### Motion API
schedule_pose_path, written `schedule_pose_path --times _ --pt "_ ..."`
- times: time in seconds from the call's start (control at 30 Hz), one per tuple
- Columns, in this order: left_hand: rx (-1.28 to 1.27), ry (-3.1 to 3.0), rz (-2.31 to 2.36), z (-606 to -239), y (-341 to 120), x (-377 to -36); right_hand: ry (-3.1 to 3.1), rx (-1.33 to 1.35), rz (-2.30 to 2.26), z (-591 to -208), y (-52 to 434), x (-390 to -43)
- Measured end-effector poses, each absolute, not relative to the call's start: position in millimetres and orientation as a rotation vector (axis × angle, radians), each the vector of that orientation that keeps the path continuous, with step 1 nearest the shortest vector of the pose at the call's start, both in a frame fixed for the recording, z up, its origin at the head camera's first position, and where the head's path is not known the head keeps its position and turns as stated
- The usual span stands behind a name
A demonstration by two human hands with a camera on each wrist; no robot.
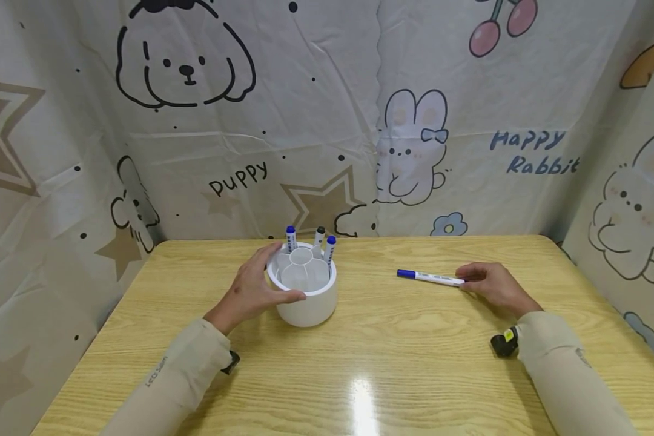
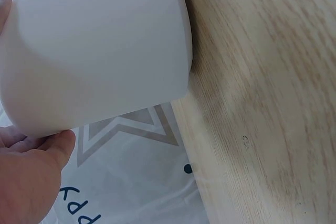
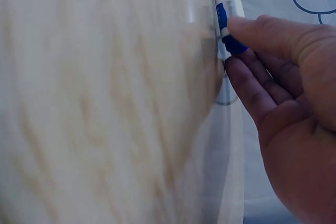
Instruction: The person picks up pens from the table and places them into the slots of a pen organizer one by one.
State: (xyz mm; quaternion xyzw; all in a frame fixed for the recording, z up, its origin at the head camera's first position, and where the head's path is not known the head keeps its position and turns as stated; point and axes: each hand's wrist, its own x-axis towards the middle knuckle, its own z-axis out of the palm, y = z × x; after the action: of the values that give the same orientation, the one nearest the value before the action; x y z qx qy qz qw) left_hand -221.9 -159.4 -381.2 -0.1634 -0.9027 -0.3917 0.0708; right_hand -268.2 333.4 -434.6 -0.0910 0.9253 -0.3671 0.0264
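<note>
Left hand point(image 1: 256, 287): wrapped round the left wall of the white round pen holder point(image 1: 305, 297), thumb laid on the near rim, fingers curled behind the far side. In the left wrist view the holder point(image 2: 100, 51) fills the frame, with a thumb tip point(image 2: 50, 148) pressed against its wall. The holder stands upright on the wooden table point(image 1: 360, 363), left of centre, and is split into compartments around a small centre tube.

Back compartments: three capped markers are seen standing, a blue-capped one point(image 1: 290, 238) at left, a black-capped one point(image 1: 319, 235) in the middle, a second blue-capped one point(image 1: 330, 247) at right. Front compartments look vacant.

Right of centre: a fourth marker point(image 1: 430, 277), white barrel with blue cap, lies flat on the table, cap pointing toward the holder and well apart from it.

Right hand point(image 1: 493, 284): the tail end of that marker is pinched. In the right wrist view the fingertips point(image 3: 247, 27) are closed on the barrel end point(image 3: 226, 9), thumb opposite; the marker is not lifted.

Risks, as judged:
- Grip sits at the extreme end, so the marker may pivot or slip out when raised.
- A round barrel can roll away if the pinch is lost.
- The standing markers could be knocked, or the holder tipped, if the left hand's hold is relaxed.
</note>
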Motion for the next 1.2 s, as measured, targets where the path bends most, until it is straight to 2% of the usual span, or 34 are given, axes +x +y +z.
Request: schedule_pose_path --times 0.3,0.83,1.2 --pt "-0.498 -2.701 -1.194 -380.9 -159.1 -221.6 2.873 -0.165 -1.231 -430.2 337.4 -264.4" --pt "-0.511 -2.667 -1.169 -382.5 -158.6 -221.6 2.687 -0.110 -1.918 -424.1 330.7 -264.6" --pt "-0.641 -2.669 -1.235 -379.4 -169.1 -238.7 2.268 -0.059 -2.461 -418.6 314.1 -266.8"
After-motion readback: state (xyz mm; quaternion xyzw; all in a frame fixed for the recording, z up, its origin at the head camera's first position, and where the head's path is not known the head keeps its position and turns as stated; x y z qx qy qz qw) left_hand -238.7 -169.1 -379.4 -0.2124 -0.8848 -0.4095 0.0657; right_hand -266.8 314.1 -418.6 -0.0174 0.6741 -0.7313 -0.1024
